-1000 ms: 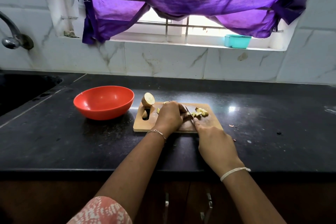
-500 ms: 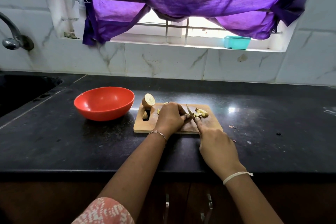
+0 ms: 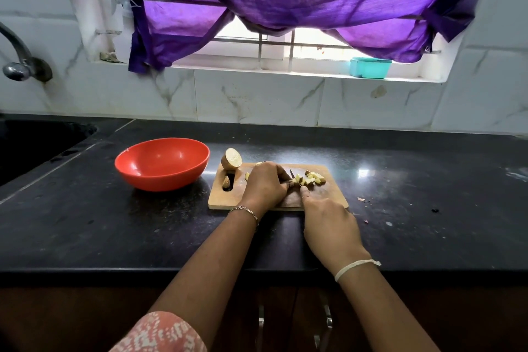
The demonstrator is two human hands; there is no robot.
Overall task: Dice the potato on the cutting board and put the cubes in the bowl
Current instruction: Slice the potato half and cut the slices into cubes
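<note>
Squarely on the black worktop sit one red bowl, showing only its bare inside, and just beside it one wooden cutting board. Two hands meet over the board: the left hand curls its fingers down onto a mostly hidden potato piece, and the right hand grips one knife, forefinger stretched toward the blade. One potato half stands at the board's far left corner, one small slice lies by the handle slot, and the cubes, too bunched to count, lie right of the blade.
</note>
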